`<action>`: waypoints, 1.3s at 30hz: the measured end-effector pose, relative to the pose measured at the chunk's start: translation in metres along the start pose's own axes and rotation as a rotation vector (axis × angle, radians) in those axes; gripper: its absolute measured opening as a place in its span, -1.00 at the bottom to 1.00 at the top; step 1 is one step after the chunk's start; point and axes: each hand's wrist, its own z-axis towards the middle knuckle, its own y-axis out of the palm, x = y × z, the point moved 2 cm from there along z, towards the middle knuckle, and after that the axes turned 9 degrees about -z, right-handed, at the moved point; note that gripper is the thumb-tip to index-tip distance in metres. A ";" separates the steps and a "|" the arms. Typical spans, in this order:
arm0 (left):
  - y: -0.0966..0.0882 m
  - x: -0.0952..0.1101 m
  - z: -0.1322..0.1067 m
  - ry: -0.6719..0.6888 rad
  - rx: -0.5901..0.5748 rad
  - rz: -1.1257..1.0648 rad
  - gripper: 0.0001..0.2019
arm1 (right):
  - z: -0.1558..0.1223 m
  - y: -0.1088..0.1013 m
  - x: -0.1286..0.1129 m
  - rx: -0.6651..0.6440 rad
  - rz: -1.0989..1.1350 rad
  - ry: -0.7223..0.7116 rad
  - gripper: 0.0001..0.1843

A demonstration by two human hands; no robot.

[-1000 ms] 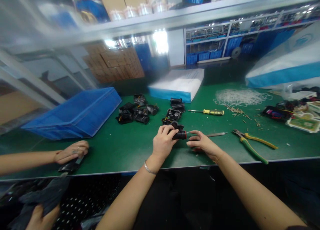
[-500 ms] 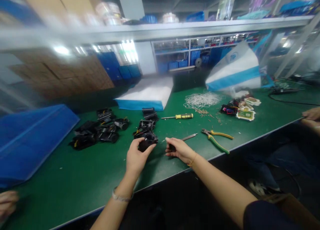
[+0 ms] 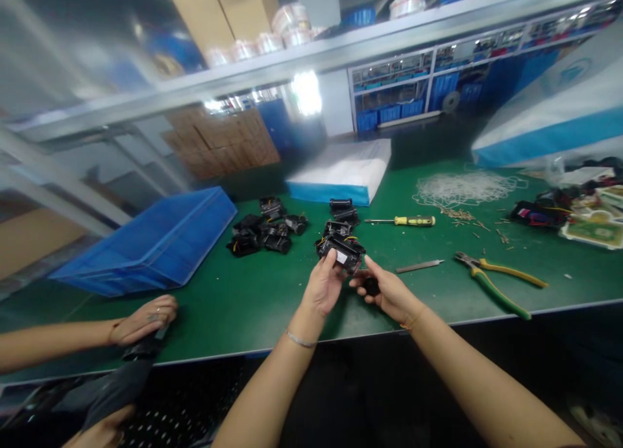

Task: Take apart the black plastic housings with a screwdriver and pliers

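My left hand (image 3: 322, 286) grips a black plastic module (image 3: 342, 254) with a white label and coloured wires, lifted just above the green bench (image 3: 253, 298). My right hand (image 3: 387, 291) is closed beside it, its forefinger touching the module's right edge and a small dark part tucked in its palm. Just behind the held module lie two or three more black modules (image 3: 344, 213). A larger heap of the same black modules (image 3: 265, 230) sits further left.
On the bench to the right are a small metal file (image 3: 418, 265), green-and-yellow pliers (image 3: 496, 280) and a yellow-handled screwdriver (image 3: 406, 221). A blue bin (image 3: 150, 240) stands at left. Another person's hand (image 3: 141, 319) rests at the left edge. White foam packs (image 3: 343, 169) and circuit boards (image 3: 588, 224) lie behind.
The camera swung right and back again. My left hand raised the black module off the bench and turned it so its white label shows; my right hand moved in against it.
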 end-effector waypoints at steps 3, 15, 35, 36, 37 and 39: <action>-0.006 -0.001 0.003 0.017 -0.006 -0.033 -0.68 | 0.000 0.002 -0.001 0.082 -0.055 -0.111 -0.47; -0.005 0.000 0.000 0.094 0.033 -0.029 -0.63 | -0.002 0.008 -0.003 0.325 -0.388 -0.348 -0.52; -0.006 -0.005 0.000 0.042 0.027 -0.078 -0.64 | -0.019 0.006 -0.008 0.494 -1.022 -0.679 -0.51; -0.005 -0.004 -0.001 0.053 0.018 -0.067 -0.63 | -0.017 0.006 -0.008 0.480 -0.942 -0.636 -0.46; -0.004 -0.003 -0.001 0.066 0.011 -0.055 -0.62 | -0.015 0.006 -0.008 0.440 -0.829 -0.564 -0.38; -0.004 -0.001 -0.002 0.089 -0.001 -0.038 -0.62 | -0.010 0.007 -0.006 0.317 -0.614 -0.396 -0.33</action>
